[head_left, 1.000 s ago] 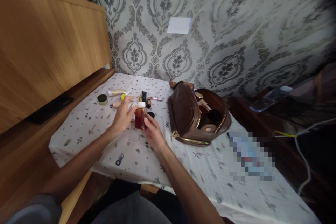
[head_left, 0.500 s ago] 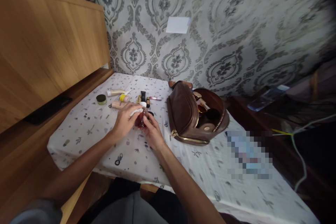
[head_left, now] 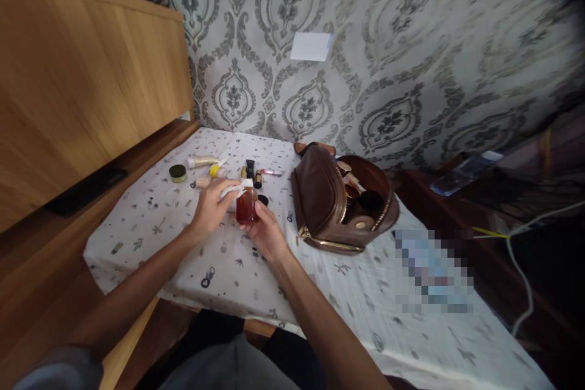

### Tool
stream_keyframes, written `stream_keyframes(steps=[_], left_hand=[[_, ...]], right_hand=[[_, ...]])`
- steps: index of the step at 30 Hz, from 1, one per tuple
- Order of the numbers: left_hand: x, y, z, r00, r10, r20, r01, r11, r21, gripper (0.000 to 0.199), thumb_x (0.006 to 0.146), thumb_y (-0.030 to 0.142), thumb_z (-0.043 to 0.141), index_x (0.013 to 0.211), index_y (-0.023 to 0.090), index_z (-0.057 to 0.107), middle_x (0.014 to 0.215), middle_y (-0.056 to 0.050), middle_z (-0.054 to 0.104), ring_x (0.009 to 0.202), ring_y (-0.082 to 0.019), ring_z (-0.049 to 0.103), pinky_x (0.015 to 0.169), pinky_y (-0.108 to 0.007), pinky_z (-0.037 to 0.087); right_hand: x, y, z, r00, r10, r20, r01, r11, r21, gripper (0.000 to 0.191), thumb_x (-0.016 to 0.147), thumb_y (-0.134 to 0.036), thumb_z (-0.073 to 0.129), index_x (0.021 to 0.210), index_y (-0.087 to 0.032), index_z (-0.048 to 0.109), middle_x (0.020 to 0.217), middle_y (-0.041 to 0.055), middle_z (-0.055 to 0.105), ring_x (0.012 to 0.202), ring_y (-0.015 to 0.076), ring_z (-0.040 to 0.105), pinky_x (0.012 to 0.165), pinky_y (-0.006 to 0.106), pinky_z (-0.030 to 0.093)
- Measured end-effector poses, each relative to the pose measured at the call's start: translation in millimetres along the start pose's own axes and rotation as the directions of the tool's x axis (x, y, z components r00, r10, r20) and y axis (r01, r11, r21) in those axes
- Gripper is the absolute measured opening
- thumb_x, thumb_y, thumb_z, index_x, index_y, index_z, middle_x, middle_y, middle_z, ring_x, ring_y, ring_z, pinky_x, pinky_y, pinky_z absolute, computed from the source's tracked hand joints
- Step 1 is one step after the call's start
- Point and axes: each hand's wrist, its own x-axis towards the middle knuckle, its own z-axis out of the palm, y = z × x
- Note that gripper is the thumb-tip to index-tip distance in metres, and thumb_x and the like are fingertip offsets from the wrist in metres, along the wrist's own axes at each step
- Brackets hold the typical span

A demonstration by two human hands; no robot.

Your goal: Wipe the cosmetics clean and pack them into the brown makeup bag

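Note:
A small bottle of reddish-brown liquid [head_left: 247, 207] is held upright over the patterned white cloth [head_left: 183, 268]. My right hand [head_left: 267, 231] grips it from the right and below. Pinched in my left hand [head_left: 212, 207] is a white tissue [head_left: 233, 191], which touches the bottle's upper left by its white cap [head_left: 247, 183]. Beyond my hands lie a cream tube [head_left: 202, 161], a yellow-capped bottle [head_left: 217, 170], a black tube [head_left: 250, 167] and a pink tube [head_left: 271, 172]. A dark-lidded jar [head_left: 178, 173] stands to the left.
An open brown leather bag [head_left: 320, 195] with brushes inside stands right of my hands. Farther right lies a pixelated flat object [head_left: 434, 271]. A wooden cabinet [head_left: 91, 73] rises at the left, and patterned wallpaper covers the wall behind.
The reddish bottle shows more fully between my hands, its front less covered by my right fingers. My left hand with the tissue has shifted slightly left.

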Motion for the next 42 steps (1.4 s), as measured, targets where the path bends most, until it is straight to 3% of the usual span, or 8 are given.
stream_keyframes(steps=[4,11,16,22,26,30,35,42], left_hand=[[1,-1,-1.9,0.999,-0.043,0.034,0.044,0.999,-0.032,0.019,0.09,0.026,0.058,0.103,0.02,0.071,0.108,-0.007,0.074,0.105,-0.024,0.066,0.096,-0.038,0.05],[-12,6,-1.3,0.978,0.134,0.162,-0.136,0.991,0.001,0.019,0.094,0.025,0.054,0.102,0.022,0.072,0.103,-0.007,0.075,0.1,-0.024,0.066,0.091,-0.04,0.051],[-6,12,-0.5,0.967,0.19,0.171,-0.197,0.98,0.02,0.02,0.095,0.023,0.054,0.104,0.022,0.071,0.105,-0.008,0.074,0.103,-0.024,0.066,0.092,-0.04,0.051],[-19,19,-1.1,0.874,0.36,0.328,-0.376,0.926,-0.013,0.022,0.098,0.019,0.05,0.103,0.022,0.07,0.104,-0.007,0.074,0.101,-0.022,0.064,0.09,-0.038,0.051],[-30,14,-1.8,0.868,0.399,0.296,-0.42,0.907,0.008,0.022,0.099,0.019,0.049,0.108,0.022,0.069,0.107,-0.009,0.073,0.1,-0.022,0.063,0.089,-0.038,0.051],[-28,6,-3.5,0.918,0.343,0.201,-0.355,0.935,0.027,0.02,0.098,0.021,0.052,0.106,0.022,0.07,0.105,-0.008,0.073,0.101,-0.022,0.064,0.091,-0.038,0.05],[-15,-2,-5.9,0.986,0.148,0.075,-0.149,0.989,0.0,0.017,0.095,0.024,0.056,0.104,0.02,0.069,0.106,-0.008,0.072,0.103,-0.023,0.065,0.092,-0.037,0.051],[-19,-3,-3.9,0.997,0.046,0.063,-0.043,0.998,-0.052,0.017,0.093,0.024,0.058,0.106,0.021,0.069,0.107,-0.005,0.072,0.102,-0.021,0.066,0.089,-0.034,0.052]], right_hand=[[1,0,-1,1.0,0.017,0.008,-0.017,1.0,0.013,0.039,0.073,-0.052,0.079,0.094,-0.021,0.071,0.084,0.0018,0.073,0.066,0.0164,0.066,0.054,0.026,0.052],[5,6,-6,0.997,-0.039,-0.066,0.038,0.999,-0.019,0.042,0.075,-0.056,0.077,0.096,-0.02,0.07,0.086,0.0021,0.072,0.071,0.0161,0.065,0.054,0.025,0.053],[4,10,-4,0.999,-0.018,-0.038,0.016,0.998,-0.059,0.037,0.073,-0.052,0.08,0.091,-0.021,0.07,0.081,0.0011,0.07,0.07,0.0163,0.063,0.056,0.026,0.053],[8,6,-11,0.989,-0.071,-0.133,0.074,0.997,0.016,0.029,0.075,-0.047,0.078,0.089,-0.024,0.068,0.085,-0.0016,0.071,0.073,0.015,0.063,0.064,0.027,0.054],[8,2,-12,0.99,-0.053,-0.129,0.06,0.997,0.051,0.037,0.078,-0.056,0.073,0.094,-0.023,0.069,0.093,0.0008,0.073,0.082,0.0169,0.066,0.072,0.03,0.056],[4,0,-8,0.993,0.013,-0.121,-0.003,0.997,0.082,0.033,0.076,-0.049,0.079,0.096,-0.024,0.07,0.087,-0.0006,0.073,0.072,0.014,0.064,0.06,0.025,0.054],[2,0,-8,0.99,0.117,-0.083,-0.106,0.986,0.13,0.033,0.077,-0.045,0.079,0.096,-0.02,0.07,0.084,0.0016,0.074,0.068,0.0145,0.066,0.05,0.022,0.053],[1,3,-10,0.984,0.101,-0.146,-0.082,0.988,0.133,0.022,0.082,-0.039,0.076,0.092,-0.02,0.071,0.084,0.0003,0.074,0.069,0.0136,0.064,0.058,0.025,0.055]])
